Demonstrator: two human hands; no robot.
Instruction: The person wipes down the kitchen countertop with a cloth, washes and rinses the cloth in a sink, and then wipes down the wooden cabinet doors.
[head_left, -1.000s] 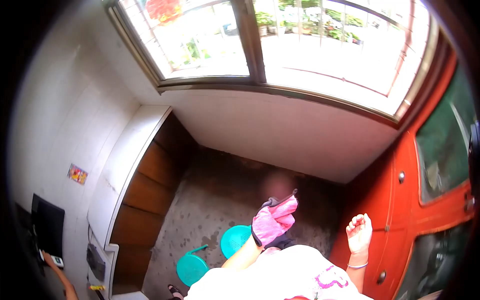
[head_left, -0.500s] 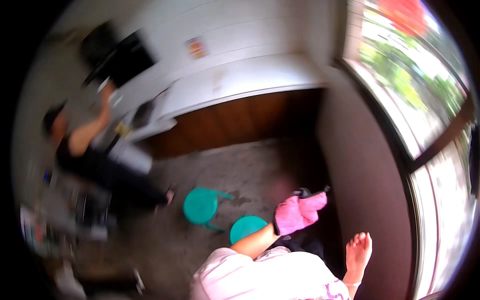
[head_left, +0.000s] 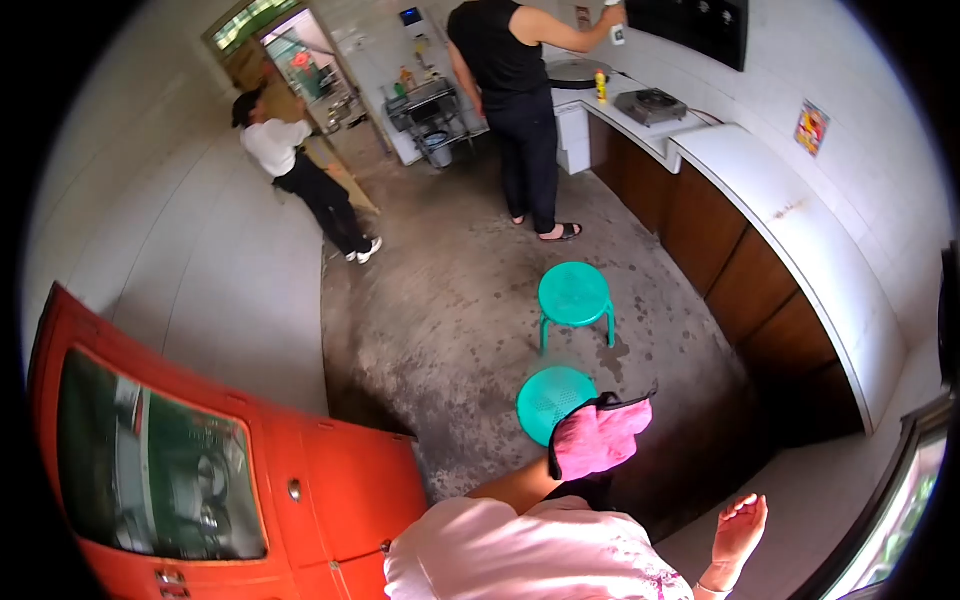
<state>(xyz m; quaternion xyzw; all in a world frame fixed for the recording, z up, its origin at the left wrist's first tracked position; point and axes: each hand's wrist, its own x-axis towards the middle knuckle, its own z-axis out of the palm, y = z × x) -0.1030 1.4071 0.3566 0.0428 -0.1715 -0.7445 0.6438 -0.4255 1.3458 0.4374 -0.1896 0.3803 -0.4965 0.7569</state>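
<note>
A pink cloth with black edging (head_left: pixel 598 442) is bunched over my left hand and hides its fingers. My left forearm (head_left: pixel 515 487) reaches out from my pale pink top (head_left: pixel 520 550). The cloth overlaps the edge of the nearer green stool (head_left: pixel 552 398) in view; I cannot tell whether they touch. Off to the right, my right hand (head_left: pixel 740 530) is raised in the air with fingers loosely bent and nothing in it, near the low wall by the window. A second green stool (head_left: pixel 574 292) stands just beyond the first.
An orange-red cabinet (head_left: pixel 340 480) with a glass door stands close at left. A white counter (head_left: pixel 800 215) curves along the right, carrying a portable stove (head_left: pixel 650 106). A person in black (head_left: pixel 510 90) holds a white bottle (head_left: pixel 616 30); another person (head_left: pixel 285 150) is by the doorway.
My view has swung left, bringing the orange-red cabinet, the doorway and the second person into sight. The pink cloth stays at my left hand, and my right hand's fingers are more bent.
</note>
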